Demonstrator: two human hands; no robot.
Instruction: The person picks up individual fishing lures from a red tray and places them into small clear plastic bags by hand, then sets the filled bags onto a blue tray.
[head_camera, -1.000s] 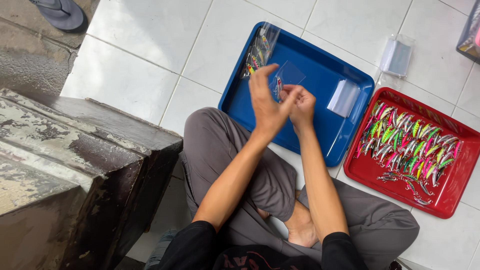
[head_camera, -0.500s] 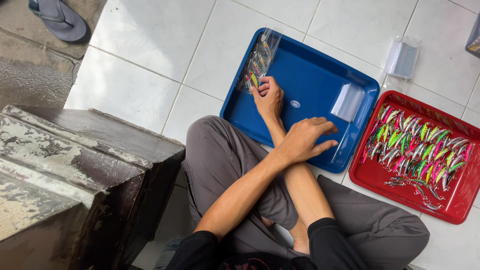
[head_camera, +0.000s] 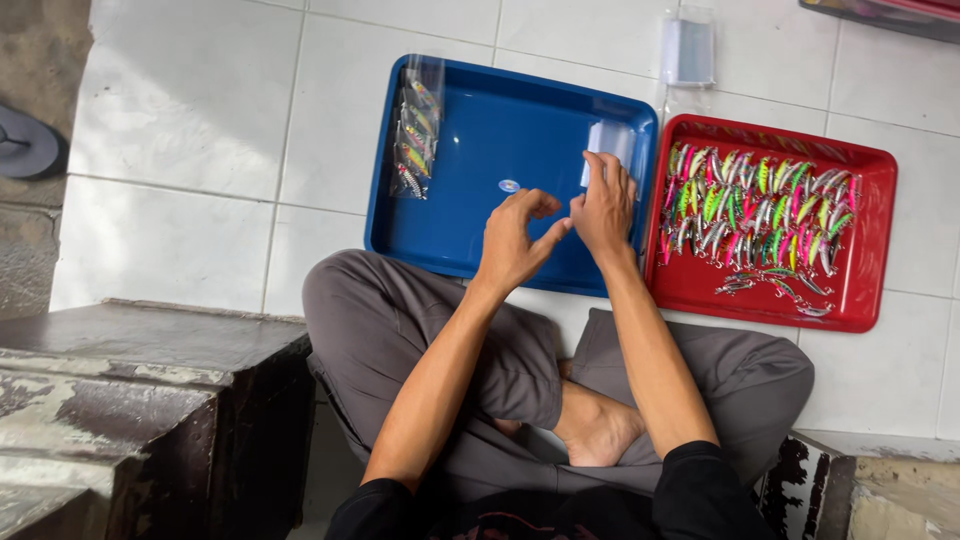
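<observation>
White floor tiles (head_camera: 200, 110) hold a big blue plastic tray (head_camera: 500, 130) and, beside it, a red plastic tray (head_camera: 870, 240) full of bright little fish lures (head_camera: 760, 205). Packed lures in a clear bag (head_camera: 415, 130) lie at the blue tray's far left. The right hand (head_camera: 603, 205) rests its straight fingers on a small stack of clear plastic bags (head_camera: 608, 140), just ahead of them. The left hand (head_camera: 512, 240) hovers close by, fingers curled and empty.

Blue tray (head_camera: 480, 230), red tray (head_camera: 870, 290)
</observation>
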